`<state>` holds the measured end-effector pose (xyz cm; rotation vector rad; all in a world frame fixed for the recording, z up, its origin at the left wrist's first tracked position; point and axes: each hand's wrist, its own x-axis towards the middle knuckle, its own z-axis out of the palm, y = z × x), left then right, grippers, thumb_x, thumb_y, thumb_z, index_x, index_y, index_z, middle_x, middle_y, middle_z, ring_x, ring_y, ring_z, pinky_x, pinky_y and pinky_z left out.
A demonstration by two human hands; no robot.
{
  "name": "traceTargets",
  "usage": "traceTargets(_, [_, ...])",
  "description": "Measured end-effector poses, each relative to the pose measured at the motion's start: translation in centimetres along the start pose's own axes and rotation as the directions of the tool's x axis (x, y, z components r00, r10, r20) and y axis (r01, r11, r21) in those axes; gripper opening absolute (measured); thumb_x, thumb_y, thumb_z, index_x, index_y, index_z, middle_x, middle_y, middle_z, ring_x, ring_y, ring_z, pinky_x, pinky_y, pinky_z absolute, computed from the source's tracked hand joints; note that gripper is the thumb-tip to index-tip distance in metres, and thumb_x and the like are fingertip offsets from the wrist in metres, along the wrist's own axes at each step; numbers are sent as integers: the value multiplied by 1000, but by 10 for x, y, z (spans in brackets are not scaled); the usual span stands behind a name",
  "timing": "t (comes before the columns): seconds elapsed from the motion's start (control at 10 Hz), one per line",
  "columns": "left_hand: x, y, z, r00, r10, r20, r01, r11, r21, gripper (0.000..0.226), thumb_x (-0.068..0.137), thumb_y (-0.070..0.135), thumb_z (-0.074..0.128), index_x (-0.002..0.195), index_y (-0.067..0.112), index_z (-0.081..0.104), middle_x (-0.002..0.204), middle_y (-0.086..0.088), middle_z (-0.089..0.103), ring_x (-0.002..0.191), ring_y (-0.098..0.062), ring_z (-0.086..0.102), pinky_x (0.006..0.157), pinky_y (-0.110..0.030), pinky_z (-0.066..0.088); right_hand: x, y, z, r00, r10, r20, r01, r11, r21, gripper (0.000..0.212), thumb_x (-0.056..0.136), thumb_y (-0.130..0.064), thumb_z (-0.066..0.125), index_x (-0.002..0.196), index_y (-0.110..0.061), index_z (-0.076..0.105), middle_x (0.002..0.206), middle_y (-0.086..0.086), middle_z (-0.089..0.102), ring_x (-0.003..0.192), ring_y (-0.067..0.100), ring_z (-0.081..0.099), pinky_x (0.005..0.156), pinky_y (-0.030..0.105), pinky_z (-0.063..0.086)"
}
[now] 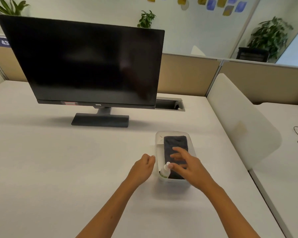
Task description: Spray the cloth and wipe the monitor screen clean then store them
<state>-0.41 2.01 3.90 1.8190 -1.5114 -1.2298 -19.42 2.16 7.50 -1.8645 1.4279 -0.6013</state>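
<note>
Both hands at clear box (157, 148) on worktop (58, 160): R hand (187, 164) fingers spread over dark cloth (175, 143) beside spray bottle (165, 170), L hand (143, 166) loosely curled, holding nothing.

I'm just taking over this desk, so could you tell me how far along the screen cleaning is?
It cannot be told from here whether wiping is done. The dark cloth and spray bottle both lie in the clear box. The right hand is spread over them with no grip; the left hand is beside the box. The monitor is dark.
</note>
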Motion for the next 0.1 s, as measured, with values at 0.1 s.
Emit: traceTargets(0.1, [-19,-27,-28,998,25,-51,-27,999,-26,34,96,46,30,97,18,49,92,2,59,81,-12,57,69,-25,42,-3,-19,-6,970,-14,-244,31,997,65,63,75,-67,49,129,-34,46,111,-23,61,99,-4,58,74,5,44])
